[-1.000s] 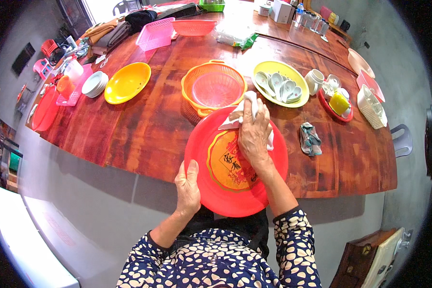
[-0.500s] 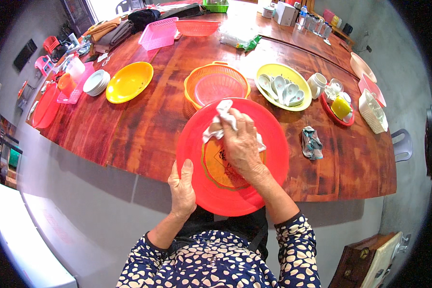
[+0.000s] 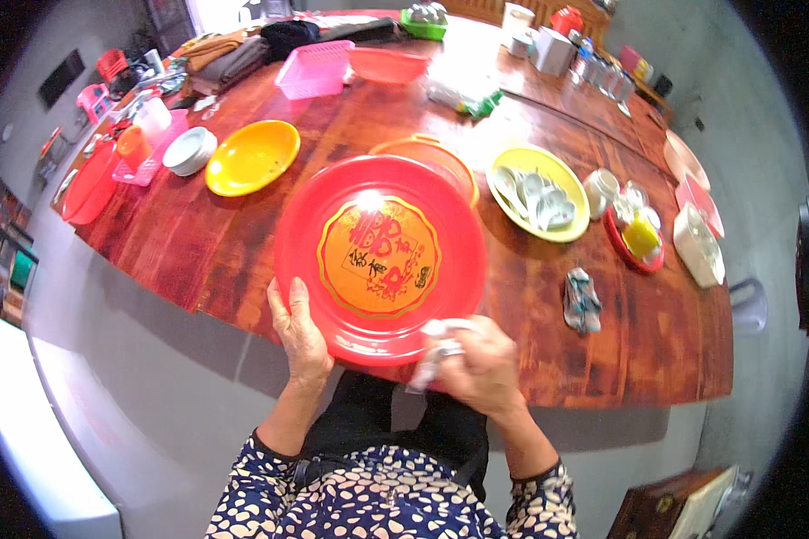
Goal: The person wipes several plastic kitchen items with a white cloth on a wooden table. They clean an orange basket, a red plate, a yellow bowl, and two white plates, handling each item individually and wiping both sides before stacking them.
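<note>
In the head view, we saw the red plate [image 3: 380,260] held up over the near edge of the surface [image 3: 539,377], partly covering the orange basket [image 3: 427,153]. The left hand [image 3: 301,341] had its grip clamped on the lower-left rim; the right hand's [image 3: 481,364] grip was closed around a white cloth [image 3: 436,346] at the lower-right rim. We judged the wiping under way, not finished; which parts were done, we could not tell.

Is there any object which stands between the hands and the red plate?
Yes, on one side: the white cloth, held in the right hand, is between that hand and the lower right rim of the red plate. Nothing visible separates the left hand from the plate.
</note>
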Tool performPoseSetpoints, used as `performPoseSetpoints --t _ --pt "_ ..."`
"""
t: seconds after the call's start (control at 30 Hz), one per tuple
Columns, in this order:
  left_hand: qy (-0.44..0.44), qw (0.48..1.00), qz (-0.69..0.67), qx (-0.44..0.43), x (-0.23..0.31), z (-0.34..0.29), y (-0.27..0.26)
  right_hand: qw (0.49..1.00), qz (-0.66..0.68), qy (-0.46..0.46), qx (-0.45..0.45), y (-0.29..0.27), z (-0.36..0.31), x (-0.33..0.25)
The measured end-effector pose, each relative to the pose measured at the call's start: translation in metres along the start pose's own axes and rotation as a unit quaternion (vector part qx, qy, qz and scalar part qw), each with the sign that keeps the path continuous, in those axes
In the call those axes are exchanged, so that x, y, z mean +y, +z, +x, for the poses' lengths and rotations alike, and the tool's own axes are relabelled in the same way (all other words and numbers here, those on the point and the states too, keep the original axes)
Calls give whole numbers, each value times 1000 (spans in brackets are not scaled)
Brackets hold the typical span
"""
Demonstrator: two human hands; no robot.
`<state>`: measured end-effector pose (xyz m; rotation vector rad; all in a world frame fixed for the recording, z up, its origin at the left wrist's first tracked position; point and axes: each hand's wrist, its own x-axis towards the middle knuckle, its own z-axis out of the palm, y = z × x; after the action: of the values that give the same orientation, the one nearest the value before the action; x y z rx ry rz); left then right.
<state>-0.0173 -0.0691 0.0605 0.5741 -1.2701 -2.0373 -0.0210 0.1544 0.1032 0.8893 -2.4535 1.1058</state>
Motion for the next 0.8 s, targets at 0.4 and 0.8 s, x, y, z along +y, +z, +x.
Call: performPoseSetpoints --t 0.4,0.8 --pt "-56 995 -56 -58 -20 34 22 765 517 383 29 29 3 69" --pt "31 981 92 -170 -64 132 91 715 575 387 97 40 83 123"
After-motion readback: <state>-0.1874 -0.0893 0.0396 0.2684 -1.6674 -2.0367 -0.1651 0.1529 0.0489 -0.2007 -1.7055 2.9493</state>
